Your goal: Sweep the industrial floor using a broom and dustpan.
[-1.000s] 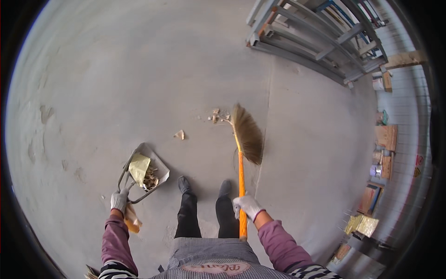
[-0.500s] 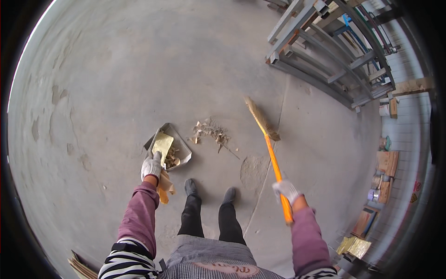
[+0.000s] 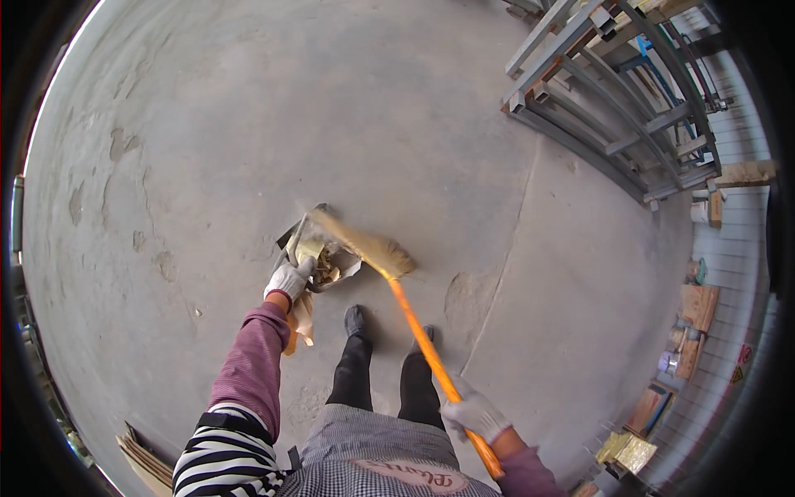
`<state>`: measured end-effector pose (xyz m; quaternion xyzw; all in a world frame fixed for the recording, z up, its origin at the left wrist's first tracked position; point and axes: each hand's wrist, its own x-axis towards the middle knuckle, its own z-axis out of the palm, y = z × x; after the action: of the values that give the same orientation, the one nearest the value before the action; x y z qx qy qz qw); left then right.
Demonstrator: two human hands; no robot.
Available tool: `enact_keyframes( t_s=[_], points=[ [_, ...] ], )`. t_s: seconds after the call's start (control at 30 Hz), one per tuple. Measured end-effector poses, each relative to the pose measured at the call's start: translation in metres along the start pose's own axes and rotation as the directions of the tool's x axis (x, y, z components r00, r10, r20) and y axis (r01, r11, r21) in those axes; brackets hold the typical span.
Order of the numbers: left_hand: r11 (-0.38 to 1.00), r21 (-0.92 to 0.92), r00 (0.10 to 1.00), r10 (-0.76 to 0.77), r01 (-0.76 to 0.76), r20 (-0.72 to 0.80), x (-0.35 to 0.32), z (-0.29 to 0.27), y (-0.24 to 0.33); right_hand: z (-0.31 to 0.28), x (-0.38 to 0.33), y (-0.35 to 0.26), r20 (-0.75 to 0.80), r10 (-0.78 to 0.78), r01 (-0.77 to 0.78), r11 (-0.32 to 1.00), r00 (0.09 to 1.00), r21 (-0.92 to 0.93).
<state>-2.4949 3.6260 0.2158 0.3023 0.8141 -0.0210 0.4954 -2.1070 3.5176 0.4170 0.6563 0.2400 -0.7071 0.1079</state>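
My left hand (image 3: 288, 280), in a white knit glove, is closed on the rear of a grey metal dustpan (image 3: 348, 272). Scraps of tan paper and debris (image 3: 325, 270) lie in the pan beside a pale yellow sheet (image 3: 310, 249) under my thumb. Tan paper (image 3: 302, 319) hangs below that hand. My gloved right hand (image 3: 476, 414) grips the orange handle of a broom (image 3: 414, 315). Its straw head (image 3: 377, 250) lies across the pan's front and right side, partly hiding it. The loose pile on the floor no longer shows; the broom head covers that area.
A grey metal frame rack (image 3: 613, 108) stands at the far right. Along the right wall are wooden blocks (image 3: 700, 306), boxes and a gold-coloured package (image 3: 636, 454). Flat boards (image 3: 145, 464) lie at the lower left. A seam (image 3: 513, 224) crosses the concrete floor.
The broom head has swept left from the open floor to the dustpan, across the debris pile. My right hand has moved left and closer to my body. The left hand still holds the pan.
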Motion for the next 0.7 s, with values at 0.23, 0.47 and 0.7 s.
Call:
enact_keyframes(
  t_s=[0.23, 0.47, 0.7],
  points=[
    [0.989, 0.129, 0.983, 0.090, -0.070, -0.158, -0.007, -0.004, -0.010, -0.033, 0.015, 0.041, -0.361, 0.077, -0.074, 0.997, 0.930, 0.021],
    [0.990, 0.135, 0.985, 0.055, -0.033, -0.161, -0.028, 0.002, -0.015, 0.058, 0.098, 0.049, 0.049, 0.176, -0.181, 0.919, 0.983, 0.350],
    [1.000, 0.021, 0.985, 0.019, -0.015, -0.169, -0.023, -0.001, -0.021, 0.096, 0.035, -0.029, 0.252, 0.079, -0.092, 0.995, 0.965, 0.042]
  ],
)
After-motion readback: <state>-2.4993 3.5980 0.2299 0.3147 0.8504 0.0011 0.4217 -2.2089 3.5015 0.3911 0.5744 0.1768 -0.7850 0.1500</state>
